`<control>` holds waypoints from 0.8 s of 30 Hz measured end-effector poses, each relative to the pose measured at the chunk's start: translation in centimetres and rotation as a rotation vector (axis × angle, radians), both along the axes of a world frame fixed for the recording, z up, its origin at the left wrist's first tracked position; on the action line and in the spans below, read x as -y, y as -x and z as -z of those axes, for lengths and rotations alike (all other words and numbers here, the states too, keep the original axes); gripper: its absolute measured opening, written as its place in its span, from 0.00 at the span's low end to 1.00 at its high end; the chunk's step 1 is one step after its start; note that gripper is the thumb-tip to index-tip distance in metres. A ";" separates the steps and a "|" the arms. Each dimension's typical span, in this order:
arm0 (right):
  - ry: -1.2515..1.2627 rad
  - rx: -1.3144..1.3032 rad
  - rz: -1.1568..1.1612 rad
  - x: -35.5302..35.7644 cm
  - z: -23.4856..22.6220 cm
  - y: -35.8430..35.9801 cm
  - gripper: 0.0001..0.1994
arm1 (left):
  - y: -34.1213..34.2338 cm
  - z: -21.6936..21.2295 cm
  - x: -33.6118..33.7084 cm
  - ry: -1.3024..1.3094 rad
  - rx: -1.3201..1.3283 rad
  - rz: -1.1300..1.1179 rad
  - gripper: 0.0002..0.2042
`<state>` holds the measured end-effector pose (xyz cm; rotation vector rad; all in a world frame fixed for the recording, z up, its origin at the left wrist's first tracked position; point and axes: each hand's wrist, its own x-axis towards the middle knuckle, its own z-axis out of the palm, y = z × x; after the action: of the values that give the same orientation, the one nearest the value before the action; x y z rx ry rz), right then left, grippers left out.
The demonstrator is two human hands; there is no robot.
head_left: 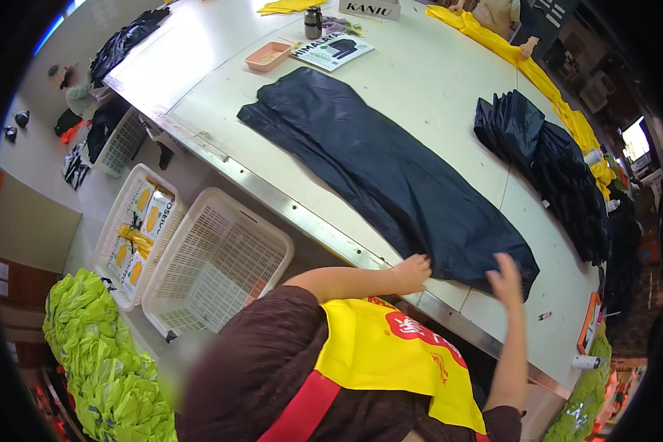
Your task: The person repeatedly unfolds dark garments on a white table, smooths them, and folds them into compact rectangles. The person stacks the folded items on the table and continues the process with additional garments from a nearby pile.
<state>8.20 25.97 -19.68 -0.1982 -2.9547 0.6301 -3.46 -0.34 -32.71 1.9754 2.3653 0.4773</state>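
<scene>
A dark garment slants far-left from its near end at the spread-fingered right hand; left hand at its edge, grip unclear.

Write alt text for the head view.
A long piece of dark fabric lies across a white worktable, the left hand at its near edge, the right hand near its right end. Gathered dark fabric lies farther right; two white baskets stand lower, at left.

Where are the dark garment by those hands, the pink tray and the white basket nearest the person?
Dark garment (394,173): head view, middle of its upper surface.
Pink tray (258,65): head view, its near wall.
White basket (215,269): head view, its latticed inside.
</scene>
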 end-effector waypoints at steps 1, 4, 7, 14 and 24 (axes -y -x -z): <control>0.090 0.015 -0.011 4.2 0.7 0.4 0.24 | -0.3 -0.2 -0.9 -0.096 -0.055 0.060 0.27; 0.059 -0.008 0.144 8.1 7.2 0.5 0.26 | 0.5 -1.5 -1.5 -0.227 0.049 0.014 0.25; -0.179 -0.022 0.287 8.7 10.6 0.0 0.27 | 8.3 -3.3 2.9 -0.257 0.032 -0.149 0.15; -0.041 -0.018 0.315 5.3 11.5 -1.0 0.24 | 29.3 -1.5 22.9 -0.261 -0.295 -1.104 0.09; -0.063 0.125 0.399 0.7 10.5 -0.5 0.25 | 45.0 -2.0 29.9 -0.620 0.177 -1.134 0.13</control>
<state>8.74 25.30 -30.23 -0.8222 -2.9123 0.4832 -48.47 -30.27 -30.67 0.3379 3.2052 1.4328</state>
